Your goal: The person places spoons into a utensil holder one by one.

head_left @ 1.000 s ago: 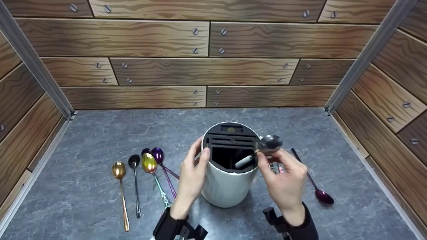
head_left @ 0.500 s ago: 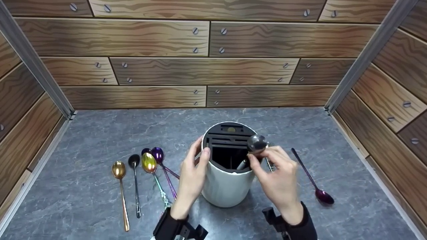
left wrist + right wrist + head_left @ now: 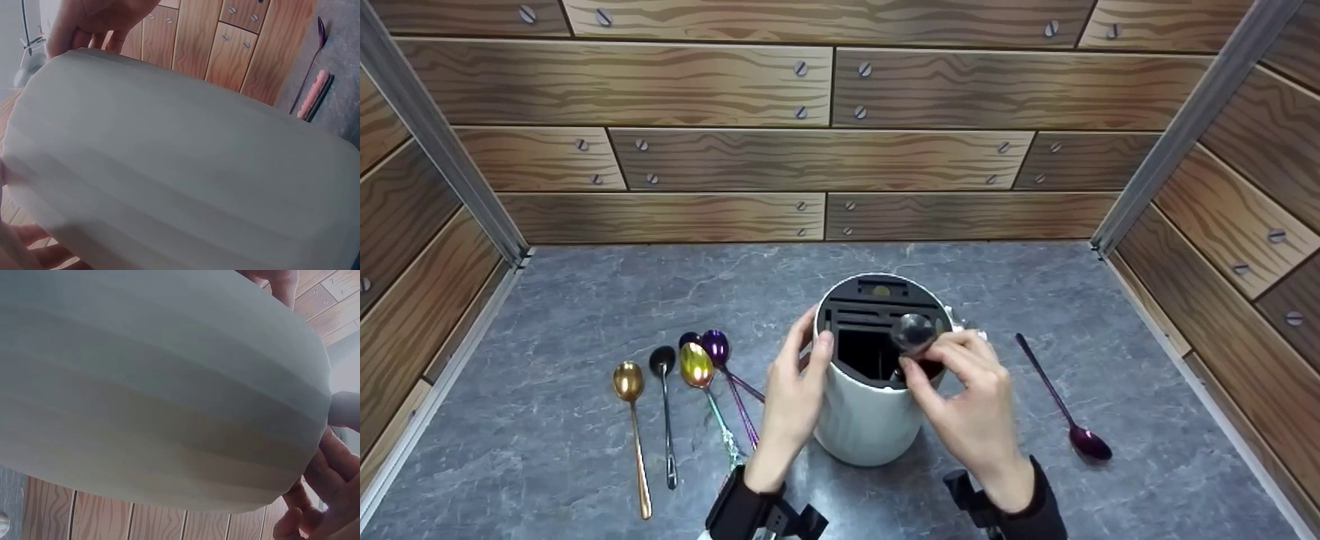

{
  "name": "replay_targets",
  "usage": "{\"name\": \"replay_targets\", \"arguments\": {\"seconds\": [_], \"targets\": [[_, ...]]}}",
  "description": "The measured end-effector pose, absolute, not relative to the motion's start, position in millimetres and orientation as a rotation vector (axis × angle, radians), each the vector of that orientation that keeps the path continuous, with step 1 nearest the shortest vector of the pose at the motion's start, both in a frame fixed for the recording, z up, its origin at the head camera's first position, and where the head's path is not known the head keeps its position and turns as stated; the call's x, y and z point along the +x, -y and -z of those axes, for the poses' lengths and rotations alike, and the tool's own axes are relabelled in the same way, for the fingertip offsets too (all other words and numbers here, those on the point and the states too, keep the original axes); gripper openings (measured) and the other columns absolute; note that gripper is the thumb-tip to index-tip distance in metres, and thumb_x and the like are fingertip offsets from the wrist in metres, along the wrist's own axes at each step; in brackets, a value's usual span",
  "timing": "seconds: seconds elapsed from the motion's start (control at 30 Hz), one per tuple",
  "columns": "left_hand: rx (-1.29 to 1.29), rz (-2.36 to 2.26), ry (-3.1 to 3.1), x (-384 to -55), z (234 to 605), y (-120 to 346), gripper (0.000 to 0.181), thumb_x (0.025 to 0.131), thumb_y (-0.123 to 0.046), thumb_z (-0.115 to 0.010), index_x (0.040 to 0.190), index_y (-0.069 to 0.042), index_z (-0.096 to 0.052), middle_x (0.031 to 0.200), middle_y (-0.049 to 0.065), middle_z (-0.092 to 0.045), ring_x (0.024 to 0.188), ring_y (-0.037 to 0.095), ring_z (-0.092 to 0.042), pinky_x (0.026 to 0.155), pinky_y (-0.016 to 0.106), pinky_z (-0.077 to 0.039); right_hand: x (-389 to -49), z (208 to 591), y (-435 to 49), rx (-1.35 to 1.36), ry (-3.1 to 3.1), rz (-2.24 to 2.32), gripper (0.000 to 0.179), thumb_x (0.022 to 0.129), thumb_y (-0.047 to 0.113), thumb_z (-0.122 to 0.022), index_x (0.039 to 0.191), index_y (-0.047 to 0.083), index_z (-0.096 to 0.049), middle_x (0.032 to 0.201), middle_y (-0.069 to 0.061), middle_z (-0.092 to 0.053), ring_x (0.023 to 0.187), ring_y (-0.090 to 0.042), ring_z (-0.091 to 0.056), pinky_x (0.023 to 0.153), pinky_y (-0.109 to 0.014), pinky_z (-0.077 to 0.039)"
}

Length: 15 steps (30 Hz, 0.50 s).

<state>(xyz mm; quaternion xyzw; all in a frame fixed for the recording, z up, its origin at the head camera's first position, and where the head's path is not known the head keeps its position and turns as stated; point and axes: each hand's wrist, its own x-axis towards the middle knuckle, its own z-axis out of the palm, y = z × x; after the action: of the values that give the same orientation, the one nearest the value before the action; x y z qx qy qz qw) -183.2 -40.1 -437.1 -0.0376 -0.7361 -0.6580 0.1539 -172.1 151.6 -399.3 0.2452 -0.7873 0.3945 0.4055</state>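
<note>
A white ribbed utensil holder (image 3: 870, 427) with a black slotted top insert (image 3: 877, 307) stands upright at centre in the head view. My left hand (image 3: 793, 397) grips its left side, thumb up at the rim. My right hand (image 3: 971, 390) pinches a silver spoon (image 3: 915, 330) just below its bowl, over the insert's large front opening. The spoon's handle points down into that opening, mostly hidden. In the left wrist view the holder's wall (image 3: 185, 157) fills most of the frame, with the right hand (image 3: 104, 19) above its rim. The right wrist view also shows mainly the holder (image 3: 163, 394).
Left of the holder lie a gold spoon (image 3: 628, 382), a black spoon (image 3: 662, 361), a yellow-bowled spoon (image 3: 696, 365) and purple ones (image 3: 715, 346). A dark red spoon (image 3: 1089, 444) lies at right. A pink handle (image 3: 313, 94) shows beyond the holder in the left wrist view.
My right hand has moved left with the silver spoon, from the holder's right rim to over the front opening; the handle has gone lower inside. My left hand stays on the holder.
</note>
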Motion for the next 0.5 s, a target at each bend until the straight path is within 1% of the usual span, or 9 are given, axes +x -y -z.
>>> {"name": "replay_targets", "arguments": {"seconds": [0.17,0.33,0.5], "targets": [[-0.123,1.874,2.099,-183.7,438.7,39.8,0.046,0.110,-0.024,-0.054,0.152,-0.007,-0.053,0.149,0.015,-0.064,0.142,0.034,-0.058,0.118,0.051,-0.051,-172.3,400.3,-149.2,0.659,1.984,-0.999,0.017,0.076,-0.003,-0.086,0.081,0.011,-0.077,0.083,-0.002,-0.075,0.085,-0.018,-0.064,0.083,-0.025,-0.047],[-0.132,1.860,2.092,-184.1,439.2,39.8,0.045,0.110,-0.024,-0.053,0.152,-0.006,-0.054,0.147,0.016,-0.066,0.140,0.034,-0.059,0.117,0.051,-0.052,-171.2,401.2,-146.7,0.681,1.994,-0.989,0.018,0.076,-0.001,-0.087,0.081,0.013,-0.076,0.083,-0.001,-0.074,0.084,-0.017,-0.065,0.086,-0.029,-0.045],[-0.135,1.858,2.091,-183.9,439.4,39.6,0.045,0.110,-0.024,-0.053,0.152,-0.006,-0.054,0.147,0.016,-0.066,0.141,0.034,-0.059,0.116,0.051,-0.052,-168.8,400.7,-145.1,0.720,2.008,-0.956,0.018,0.076,0.000,-0.087,0.082,0.013,-0.076,0.083,0.001,-0.075,0.085,-0.017,-0.066,0.088,-0.031,-0.046]]}}
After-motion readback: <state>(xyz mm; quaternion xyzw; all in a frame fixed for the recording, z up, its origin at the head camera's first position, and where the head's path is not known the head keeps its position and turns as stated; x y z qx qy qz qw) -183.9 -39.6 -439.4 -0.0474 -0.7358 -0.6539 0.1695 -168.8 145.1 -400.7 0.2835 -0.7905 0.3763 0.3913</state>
